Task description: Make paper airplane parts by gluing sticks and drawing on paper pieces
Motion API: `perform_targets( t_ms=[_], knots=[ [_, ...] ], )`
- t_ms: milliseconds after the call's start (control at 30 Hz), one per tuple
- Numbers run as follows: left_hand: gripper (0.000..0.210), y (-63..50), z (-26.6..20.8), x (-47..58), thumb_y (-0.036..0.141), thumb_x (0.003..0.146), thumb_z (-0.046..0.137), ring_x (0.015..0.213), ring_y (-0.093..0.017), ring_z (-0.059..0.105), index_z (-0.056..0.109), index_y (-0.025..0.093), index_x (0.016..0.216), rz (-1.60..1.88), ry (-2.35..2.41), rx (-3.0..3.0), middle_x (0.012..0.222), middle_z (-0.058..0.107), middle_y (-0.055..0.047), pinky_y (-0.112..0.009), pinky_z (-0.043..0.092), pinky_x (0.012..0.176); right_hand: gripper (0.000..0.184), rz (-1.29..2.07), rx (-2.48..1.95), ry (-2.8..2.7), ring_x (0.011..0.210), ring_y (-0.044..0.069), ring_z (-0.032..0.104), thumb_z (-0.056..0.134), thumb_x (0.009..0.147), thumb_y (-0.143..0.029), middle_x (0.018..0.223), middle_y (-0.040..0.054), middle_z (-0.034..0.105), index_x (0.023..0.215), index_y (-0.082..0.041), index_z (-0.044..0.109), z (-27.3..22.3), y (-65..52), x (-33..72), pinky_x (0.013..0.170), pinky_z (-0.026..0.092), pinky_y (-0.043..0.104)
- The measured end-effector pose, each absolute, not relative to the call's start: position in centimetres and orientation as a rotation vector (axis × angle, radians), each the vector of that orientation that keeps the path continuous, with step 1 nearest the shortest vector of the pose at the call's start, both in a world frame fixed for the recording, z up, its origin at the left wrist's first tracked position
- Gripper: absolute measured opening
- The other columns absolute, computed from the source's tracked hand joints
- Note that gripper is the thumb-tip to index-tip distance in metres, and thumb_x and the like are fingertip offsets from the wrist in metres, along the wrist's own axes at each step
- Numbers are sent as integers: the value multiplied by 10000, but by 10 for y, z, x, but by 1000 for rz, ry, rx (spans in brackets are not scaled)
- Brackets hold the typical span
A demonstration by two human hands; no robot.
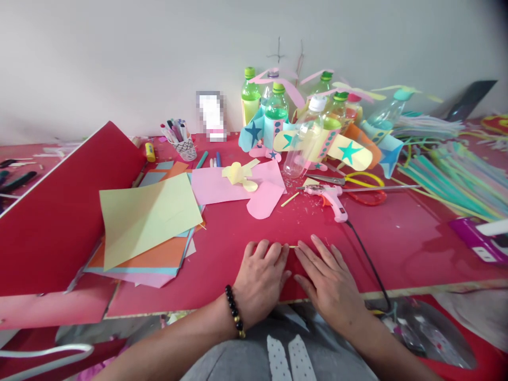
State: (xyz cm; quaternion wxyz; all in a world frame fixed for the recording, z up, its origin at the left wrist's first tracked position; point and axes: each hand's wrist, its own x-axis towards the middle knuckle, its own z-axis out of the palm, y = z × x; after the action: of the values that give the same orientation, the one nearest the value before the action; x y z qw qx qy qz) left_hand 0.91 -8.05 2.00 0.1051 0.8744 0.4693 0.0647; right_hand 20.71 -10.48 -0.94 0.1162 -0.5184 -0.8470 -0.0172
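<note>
A thin pale-yellow paper roll (292, 246) lies on the red tabletop between my two hands, its ends covered by my fingertips. My left hand (262, 275), with a black beaded bracelet on the wrist, has its fingers bent and presses the left end down. From the other side, my right hand (331, 278) rests with fingers stretched out and spread, the index fingertip touching the right end. Just beyond are a similar thin yellow stick (290, 199), a pink glue gun (327, 198) and a rounded pink paper piece (265, 200).
Stacked coloured paper sheets (151, 219) lie on the left beside a slanted red board (71, 211). Decorated plastic bottles (273, 114) crowd the back, near scissors (329, 179). A pen cup (186, 148) stands back left. The glue gun's black cord (367, 259) hangs over the front edge. Pastel strips (456, 180) lie right.
</note>
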Motion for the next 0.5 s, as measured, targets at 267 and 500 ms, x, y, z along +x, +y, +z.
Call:
perform_targets(
  t_ms=[267,500],
  knots=[
    [375,-84,17,7,305,968,492,1157,-239,447,508,191,1325,258,1391,2573,1334,532,-54,-441,362,1013,464,-138,-1465,-2543,1418,328,315,486,961,-347,1458,34,521,1387,-167,523,-13,-109,211,1091,309,526],
    [361,-85,13,7,277,981,458,1149,-239,452,511,172,1323,264,1352,2572,1343,551,-40,-442,350,1012,456,-145,-1458,-2539,1413,322,324,489,959,-333,1462,27,515,1383,-170,528,-11,-111,210,1089,312,515]
  ],
)
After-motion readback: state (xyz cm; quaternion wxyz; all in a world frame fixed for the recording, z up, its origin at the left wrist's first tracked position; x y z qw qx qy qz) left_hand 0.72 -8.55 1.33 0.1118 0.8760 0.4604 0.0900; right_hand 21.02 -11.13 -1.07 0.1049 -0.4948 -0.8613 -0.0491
